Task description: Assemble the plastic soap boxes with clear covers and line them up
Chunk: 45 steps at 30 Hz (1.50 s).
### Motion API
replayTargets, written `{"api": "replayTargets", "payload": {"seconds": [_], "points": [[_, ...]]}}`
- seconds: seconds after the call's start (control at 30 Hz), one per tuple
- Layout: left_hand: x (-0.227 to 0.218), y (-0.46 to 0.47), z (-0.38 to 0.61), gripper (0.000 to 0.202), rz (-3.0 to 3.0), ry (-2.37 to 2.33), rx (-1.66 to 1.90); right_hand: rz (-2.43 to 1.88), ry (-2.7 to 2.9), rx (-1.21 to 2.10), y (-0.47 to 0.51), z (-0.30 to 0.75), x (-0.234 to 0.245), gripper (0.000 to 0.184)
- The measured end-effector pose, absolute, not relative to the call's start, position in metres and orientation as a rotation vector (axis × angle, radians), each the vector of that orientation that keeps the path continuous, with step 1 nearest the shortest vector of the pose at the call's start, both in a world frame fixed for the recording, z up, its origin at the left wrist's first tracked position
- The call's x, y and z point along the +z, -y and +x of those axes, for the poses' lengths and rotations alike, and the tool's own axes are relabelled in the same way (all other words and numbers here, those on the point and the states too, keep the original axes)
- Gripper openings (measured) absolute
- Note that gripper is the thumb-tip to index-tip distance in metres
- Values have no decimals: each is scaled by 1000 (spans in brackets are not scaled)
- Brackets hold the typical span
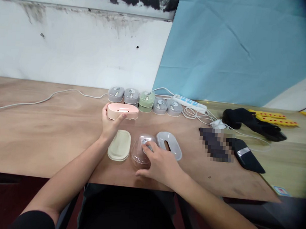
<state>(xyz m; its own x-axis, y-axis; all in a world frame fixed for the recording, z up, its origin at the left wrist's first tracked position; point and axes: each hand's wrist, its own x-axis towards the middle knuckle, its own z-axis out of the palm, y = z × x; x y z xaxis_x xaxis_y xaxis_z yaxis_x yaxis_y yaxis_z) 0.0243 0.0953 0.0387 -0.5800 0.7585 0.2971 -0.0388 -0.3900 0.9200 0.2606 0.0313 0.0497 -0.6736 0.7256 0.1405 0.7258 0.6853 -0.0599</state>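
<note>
My left hand (111, 123) grips a pink and beige oval soap box (123, 109) raised above the table, the thumb on its near side. A dark slot shows in the pink part. Over a clear domed plastic lid (139, 153) with a round label lies my right hand (160, 162), fingers apart. Its fingertips reach the label, and the thumb points along the lid's near edge. To the lid's left sits a cream oval tray (119, 145). On its right, partly behind my right hand, is a grey oval dish (173, 145) with a slot.
Several lidded boxes, grey (116, 94) and green (146, 100), line the back of the wooden table (49, 131). A power strip (189, 103) with white cables lies behind. On the right are a black strap-like item (254, 124), yellow strips (277, 119) and a black pouch (245, 156).
</note>
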Motion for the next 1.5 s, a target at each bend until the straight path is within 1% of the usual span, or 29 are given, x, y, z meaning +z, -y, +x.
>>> {"api": "replayTargets", "payload": {"seconds": [0.2,0.33,0.5,0.67,0.73,0.77,0.83,0.93,1.0,1.03,1.1,1.2,1.33,1.5], "points": [[35,-97,23,96,1037,-1287,2010,-1015,2769,-75,-33,271,46,76],[37,-95,26,94,1048,-1287,1988,-1034,2742,-18,-33,281,39,67],[37,-94,28,93,1059,-1272,1982,-1054,2679,-32,-34,286,37,64],[35,-95,28,94,1154,-1217,1960,-1004,2568,-25,-41,287,54,59],[36,-93,29,96,1211,-1163,1903,-1008,2446,-19,-54,287,65,61],[36,-91,30,98,1238,-1125,1858,-1008,2380,-7,-62,287,70,66],[38,-87,34,102,1295,-1041,1761,-997,2293,64,-82,286,79,80],[39,-81,39,105,1374,-955,1659,-915,2381,304,-110,278,88,108],[38,-79,42,105,1403,-931,1619,-813,2471,511,-122,270,90,118],[38,-78,43,104,1409,-922,1604,-765,2483,609,-125,265,90,117],[37,-78,43,104,1415,-904,1596,-715,2421,768,-128,256,87,109],[36,-79,43,104,1411,-885,1621,-711,2235,903,-127,250,78,96],[37,-81,43,98,1422,-877,1603,-697,2065,1034,-126,254,64,95],[39,-80,47,92,1431,-900,1611,-714,1921,1101,-124,254,54,93]]}}
